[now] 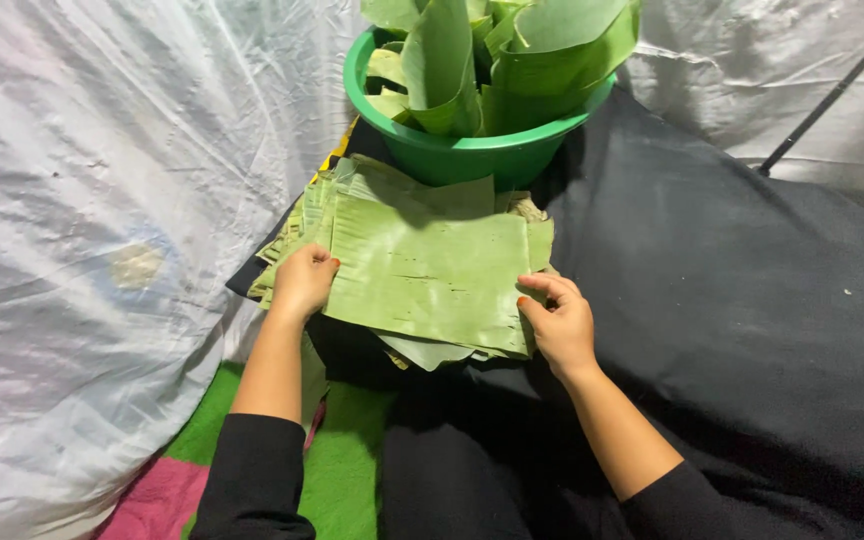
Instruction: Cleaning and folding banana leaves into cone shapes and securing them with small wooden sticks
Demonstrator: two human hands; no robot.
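Several items, listed by size. Clear plastic sheeting point(102, 250): crinkled, hung at the left and behind. Black cloth point(742, 300): spread over the low surface and the person's lap, bearing everything else. Green plastic basin point(472, 150): at the far edge, crammed with curled, uncut banana leaves point(512, 60). Green and pink mat point(252, 470): showing at the lower left under the forearm.

Stack of cut banana leaf sheets point(422, 270): roughly rectangular, lying just in front of the basin, its back edge touching the basin's foot, lower sheets splayed out at the left and near side.

Left hand point(302, 283): fingers curled together over the top sheet's left edge, pressing it down. Right hand point(557, 320): thumb and fingers closed on the near right corner of the same sheet.

Handling note, as a judgement: the sheets look thin and already split along the grain, so squaring them should go best with light, even pressure at both edges, sliding rather than tugging.
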